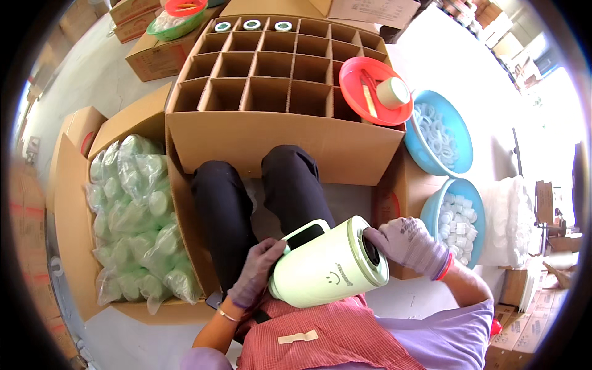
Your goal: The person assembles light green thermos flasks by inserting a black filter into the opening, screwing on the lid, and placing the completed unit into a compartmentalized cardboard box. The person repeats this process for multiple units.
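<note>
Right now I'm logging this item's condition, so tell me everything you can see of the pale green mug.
The pale green mug is smooth and tapering, perhaps metal, with a long side handle, a dark smiley face and lettering. It is tilted above the red checked apron, its wide, dark opening toward the right. The gloved left hand holds the handle's lower end; the gloved right hand touches the opening's edge.

Divided carton (283, 139) ahead of me. Left of it, box (69, 228) of bagged goods (139, 225); on its right end, tray (350, 80); right of it, two basins (463, 139); on its near side, my mug (320, 268).
</note>
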